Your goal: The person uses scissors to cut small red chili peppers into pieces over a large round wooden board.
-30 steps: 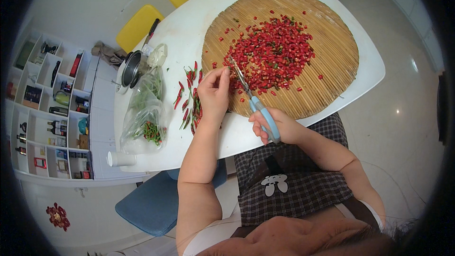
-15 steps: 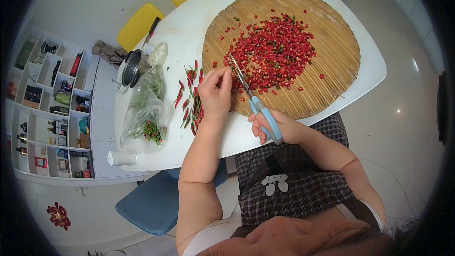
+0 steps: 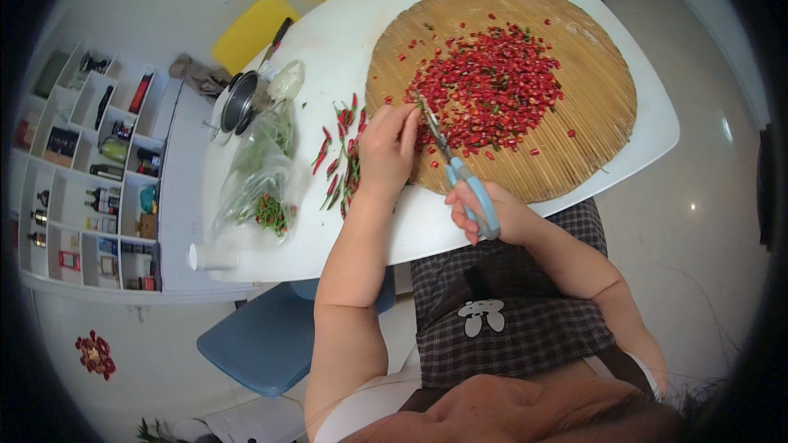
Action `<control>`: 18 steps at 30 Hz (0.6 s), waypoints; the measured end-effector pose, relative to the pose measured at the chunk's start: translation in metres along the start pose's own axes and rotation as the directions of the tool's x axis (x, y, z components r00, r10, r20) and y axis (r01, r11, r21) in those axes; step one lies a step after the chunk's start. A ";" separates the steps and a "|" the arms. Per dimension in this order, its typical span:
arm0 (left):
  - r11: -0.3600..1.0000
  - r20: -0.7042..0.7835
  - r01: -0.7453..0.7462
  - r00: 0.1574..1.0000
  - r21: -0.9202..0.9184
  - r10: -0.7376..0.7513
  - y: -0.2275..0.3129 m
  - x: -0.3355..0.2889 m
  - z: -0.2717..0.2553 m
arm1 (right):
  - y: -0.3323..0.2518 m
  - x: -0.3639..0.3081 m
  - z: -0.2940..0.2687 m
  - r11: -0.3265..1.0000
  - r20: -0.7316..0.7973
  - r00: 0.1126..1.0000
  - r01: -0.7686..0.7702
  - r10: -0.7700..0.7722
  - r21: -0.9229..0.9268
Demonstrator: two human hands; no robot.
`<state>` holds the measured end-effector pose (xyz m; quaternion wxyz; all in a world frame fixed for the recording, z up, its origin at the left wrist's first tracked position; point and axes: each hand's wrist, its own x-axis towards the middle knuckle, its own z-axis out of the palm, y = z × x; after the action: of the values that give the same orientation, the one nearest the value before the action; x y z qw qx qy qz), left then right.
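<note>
Pinched at its fingertips, my left hand [image 3: 387,148] holds a chili pepper, mostly hidden by the fingers, over the left part of a round wooden board [image 3: 599,115]. My right hand [image 3: 509,215] is wrapped round the light-blue handles of a pair of scissors [image 3: 469,184]. Their metal blades point up and left, with the tips right beside my left fingertips. A broad heap of chopped red chili pieces [image 3: 492,86], with a few green bits, covers the middle of the board. Whole red chilies with green stems [image 3: 332,172] lie on the white table, left of my left hand.
On the white table [image 3: 316,234] lies a clear plastic bag [image 3: 254,172] with green stems and chilies. Behind it stand a dark pot [image 3: 240,102] and a knife [image 3: 277,39]. A white cup [image 3: 212,258] is near the left edge. Yellow chairs [image 3: 254,33] and a blue chair [image 3: 258,344] flank the table.
The whole view has shifted slightly, so the table and board appear farther right. Both hands keep their grips, and the scissors stay beside my left fingertips.
</note>
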<state>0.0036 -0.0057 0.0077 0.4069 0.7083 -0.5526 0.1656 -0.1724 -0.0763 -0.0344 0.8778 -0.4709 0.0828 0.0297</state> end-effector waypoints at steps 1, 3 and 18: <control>1.000 -0.004 -0.004 1.000 0.002 0.004 -0.001 0.001 0.001 | 0.001 0.001 0.000 1.000 -0.009 1.000 0.012 -0.012 0.023; 0.999 0.008 0.046 0.999 0.001 -0.046 0.001 0.000 0.000 | 0.002 0.001 -0.001 0.998 -0.005 1.000 0.020 -0.020 0.056; 0.858 -0.353 0.452 0.866 0.244 -0.355 -0.028 -0.070 -0.094 | 0.007 -0.001 -0.007 0.981 -0.005 0.993 0.116 -0.117 0.155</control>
<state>0.0261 0.1129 0.0062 0.3908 0.8324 -0.2885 0.2666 -0.1754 -0.0783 -0.0439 0.9121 -0.4053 0.0553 -0.0274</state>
